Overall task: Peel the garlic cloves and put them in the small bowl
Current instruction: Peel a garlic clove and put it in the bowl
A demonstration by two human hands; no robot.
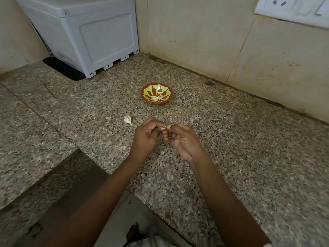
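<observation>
A small red and green bowl (156, 87) stands on the granite counter (231, 139) with several peeled garlic cloves (156, 98) inside. An unpeeled clove (128, 119) lies on the counter to the left of my hands. My left hand (146, 135) and my right hand (181, 138) meet above the counter in front of the bowl. Both pinch a small garlic clove (163, 129) between their fingertips. Most of that clove is hidden by the fingers.
A white plastic appliance (85, 32) stands on a black mat (62, 68) at the back left corner. Tiled walls (213, 41) close off the back and right. A switch panel (293, 6) sits on the wall at top right. The counter's front edge runs diagonally below my forearms.
</observation>
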